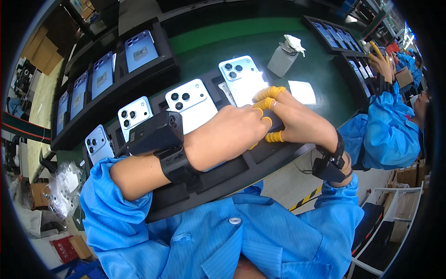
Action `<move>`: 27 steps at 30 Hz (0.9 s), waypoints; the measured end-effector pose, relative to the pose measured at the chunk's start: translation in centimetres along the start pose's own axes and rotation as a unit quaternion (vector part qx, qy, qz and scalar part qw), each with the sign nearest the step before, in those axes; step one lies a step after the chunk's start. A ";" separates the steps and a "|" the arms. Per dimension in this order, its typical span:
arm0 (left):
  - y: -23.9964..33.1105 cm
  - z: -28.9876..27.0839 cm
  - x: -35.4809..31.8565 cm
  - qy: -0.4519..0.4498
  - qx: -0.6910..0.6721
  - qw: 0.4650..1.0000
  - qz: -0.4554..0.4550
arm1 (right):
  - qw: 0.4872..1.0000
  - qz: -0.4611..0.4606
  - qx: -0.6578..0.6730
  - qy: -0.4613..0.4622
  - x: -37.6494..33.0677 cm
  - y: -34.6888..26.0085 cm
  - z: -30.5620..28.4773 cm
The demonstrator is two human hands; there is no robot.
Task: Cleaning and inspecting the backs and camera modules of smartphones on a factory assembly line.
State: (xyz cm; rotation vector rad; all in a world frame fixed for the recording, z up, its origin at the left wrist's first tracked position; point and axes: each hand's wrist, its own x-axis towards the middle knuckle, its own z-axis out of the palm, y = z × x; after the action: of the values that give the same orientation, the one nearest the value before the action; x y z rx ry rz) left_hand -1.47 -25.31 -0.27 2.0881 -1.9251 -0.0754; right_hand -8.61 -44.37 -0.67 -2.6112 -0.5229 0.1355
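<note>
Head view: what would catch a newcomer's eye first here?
Both hands, left hand and right hand, meet at centre, yellow finger cots pressed on a white phone. More white phones lie camera-side up in a black tray; blue ones fill the tray behind, upper left.

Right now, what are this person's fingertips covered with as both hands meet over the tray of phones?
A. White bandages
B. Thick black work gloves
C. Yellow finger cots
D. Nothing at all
C: yellow finger cots sit on the fingertips of the left hand and the right hand, which meet beside a white phone in the black tray.
</note>
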 end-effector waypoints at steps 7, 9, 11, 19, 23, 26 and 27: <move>-1.0 -1.1 0.9 0.048 0.077 0.996 0.020 | 0.997 -0.059 -0.007 0.047 0.0 -0.4 -0.2; -1.0 -1.2 1.0 0.058 0.073 0.995 0.018 | 0.999 -0.017 0.007 0.048 0.1 -0.6 -0.1; 0.1 -1.0 0.8 0.029 0.002 0.999 -0.025 | 0.997 -0.026 -0.006 0.067 0.0 0.6 0.5; 1.8 0.1 -1.5 -0.008 -0.043 0.999 -0.001 | 0.944 0.044 0.167 0.281 2.2 2.4 -3.0; 0.8 -1.7 -2.3 -0.067 -0.144 0.986 -0.040 | 0.846 -0.064 0.263 0.460 4.4 1.3 -8.4; 0.3 -6.0 -5.4 -0.045 -0.142 0.984 -0.102 | 0.841 -0.089 0.269 0.461 6.6 -5.8 -7.8; 0.3 -7.2 -7.0 -0.020 -0.121 0.984 -0.127 | 0.860 -0.082 0.228 0.448 7.4 -7.1 -6.9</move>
State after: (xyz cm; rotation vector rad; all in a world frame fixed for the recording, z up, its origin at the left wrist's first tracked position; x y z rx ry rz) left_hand -0.74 -17.15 5.50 2.1639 -1.5691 -0.3878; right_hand -2.97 -38.65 8.71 -1.8594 -0.3010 -0.8675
